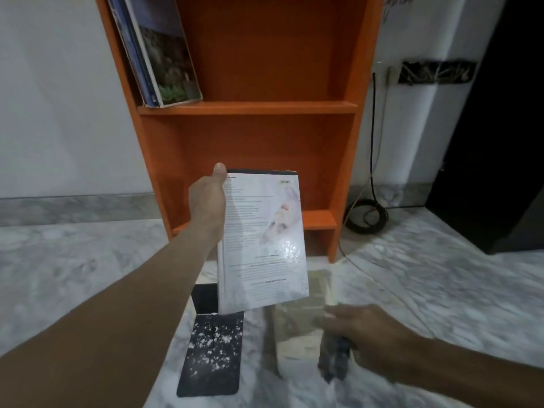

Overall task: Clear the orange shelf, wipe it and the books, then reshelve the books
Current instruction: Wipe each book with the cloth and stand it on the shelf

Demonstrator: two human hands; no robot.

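White book (pixel 262 240) is held upright before the orange shelf (pixel 247 108) by the left hand (pixel 207 203), fingers (pixel 220 171) clamped on it; dark cloth (pixel 334 359) is gripped by the blurred right hand (pixel 372 334).

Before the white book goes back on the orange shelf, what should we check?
1. Left hand grips white book: ok.
2. Room on orange shelf beside leaning books: ok.
3. White book wiped clean: cannot tell.
4. Right hand holds cloth: ok.
5. Floor free of books: not ok; black book and beige book lie there.
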